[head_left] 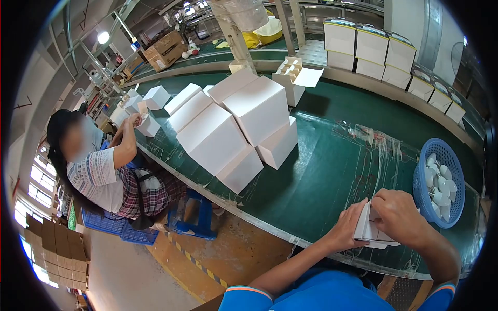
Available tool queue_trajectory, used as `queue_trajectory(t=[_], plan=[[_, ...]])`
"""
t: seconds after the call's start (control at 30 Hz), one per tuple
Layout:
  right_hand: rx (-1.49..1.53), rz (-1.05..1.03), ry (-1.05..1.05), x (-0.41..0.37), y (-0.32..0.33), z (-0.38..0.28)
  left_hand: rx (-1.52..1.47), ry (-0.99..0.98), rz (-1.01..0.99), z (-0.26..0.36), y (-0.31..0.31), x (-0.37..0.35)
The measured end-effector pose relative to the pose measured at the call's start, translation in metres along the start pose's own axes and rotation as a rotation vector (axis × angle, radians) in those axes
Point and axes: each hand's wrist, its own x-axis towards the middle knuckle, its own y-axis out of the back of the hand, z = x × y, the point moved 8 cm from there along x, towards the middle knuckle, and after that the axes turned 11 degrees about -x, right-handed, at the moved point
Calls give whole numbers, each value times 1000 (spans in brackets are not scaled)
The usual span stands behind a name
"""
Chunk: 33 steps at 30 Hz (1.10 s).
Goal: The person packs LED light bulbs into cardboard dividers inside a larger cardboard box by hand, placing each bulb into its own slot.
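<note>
A small white cardboard box (369,231) stands at the front edge of the green table, right in front of me. My left hand (348,226) grips the box's left side, thumb and fingers along its wall. My right hand (398,211) is over the box's right part, fingers curled down into its top. Whatever those fingertips hold, if anything, is hidden. Just right of my right hand is a blue plastic basket (419,199) holding several white rounded pieces that look like light bulbs (441,189).
Large white boxes (249,111) are stacked mid-table. Behind them is an opened box (290,93) with dividers. More white boxes (371,49) line the far ledge. A co-worker (104,160) sits at the left, hands at a small box (149,126). Torn tape (381,145) sticks to the green tabletop.
</note>
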Motion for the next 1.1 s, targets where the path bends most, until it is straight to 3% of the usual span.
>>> queue_trajectory(t=[0.33, 0.43, 0.53, 0.6, 0.63, 0.7, 0.73, 0.8, 0.83, 0.93, 1.1], plan=[[-121, 33, 34, -1, 0, -10, 33, 25, 0, -4, 0, 0], [-30, 13, 53, 2, -2, -3, 34, 59, -30, -18, -1, -1], [136, -20, -70, 19, -2, 28, 5, -44, 27, -4, 10, 2], [111, 147, -123, 9, -1, 39, -64, -15, 68, 5, 13, 10], [94, 118, -179, -3, 9, 37, -80, 10, 28, 4, 10, 11], [83, 428, -163, -29, 69, 18, -211, 104, 51, 0, 7, 11], [72, 413, -184, -44, 68, 14, -220, 110, 78, -4, 7, 7], [186, 109, -154, -73, 46, 4, -214, 144, 33, -6, 5, 5], [197, 51, -137, -83, 30, 3, -168, 155, 30, -10, 4, 4], [-58, 28, -212, -109, 12, 15, -133, 150, 27, -16, 4, 0], [-45, 161, -209, -107, 11, 19, -147, 254, 14, -29, 3, -7]])
